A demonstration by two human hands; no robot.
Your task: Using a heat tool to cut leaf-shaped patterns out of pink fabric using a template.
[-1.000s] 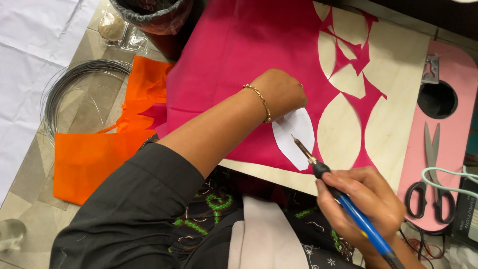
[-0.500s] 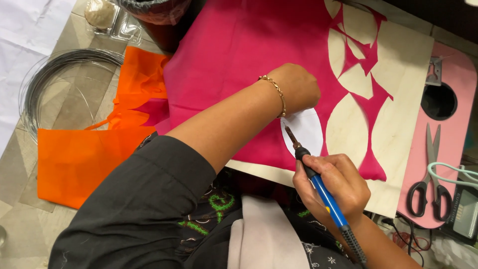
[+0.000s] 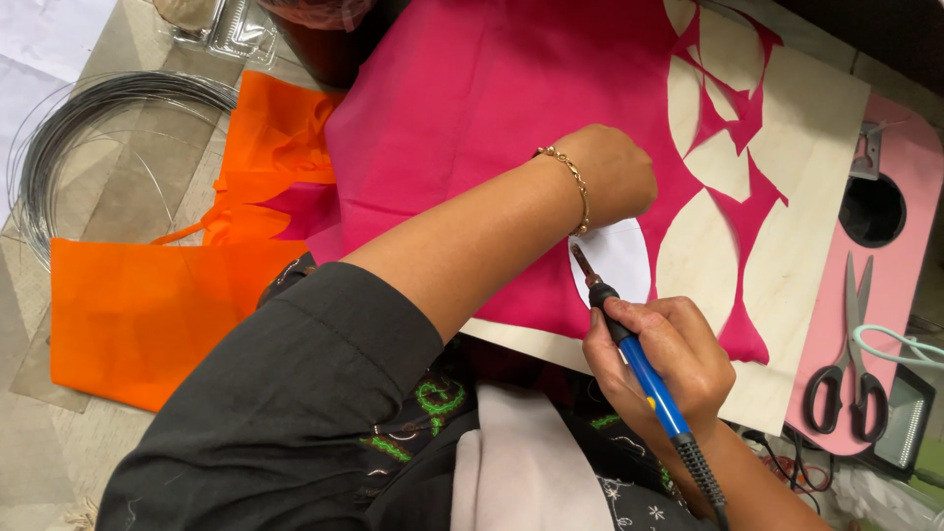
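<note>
My right hand (image 3: 664, 359) grips a blue-handled soldering-type tool (image 3: 629, 354); its metal tip touches the left edge of a white oval paper template (image 3: 618, 258). The template lies on a sheet of magenta fabric (image 3: 472, 108) spread over a pale wooden board (image 3: 821, 138). My left hand (image 3: 615, 172), with a gold bracelet on the wrist, presses down on the fabric and the top of the template, fingers curled under. To the right of the template the fabric has several petal-shaped holes that show the board.
Orange fabric (image 3: 147, 315) lies at the left beside a coil of grey wire (image 3: 88, 128). A pink tray (image 3: 900, 236) at the right carries scissors (image 3: 846, 364) and has a round black hole. A dark pot stands at the top edge.
The tool tip has moved from the template's right side down and around to its left edge. My left hand has stayed pressing on the template.
</note>
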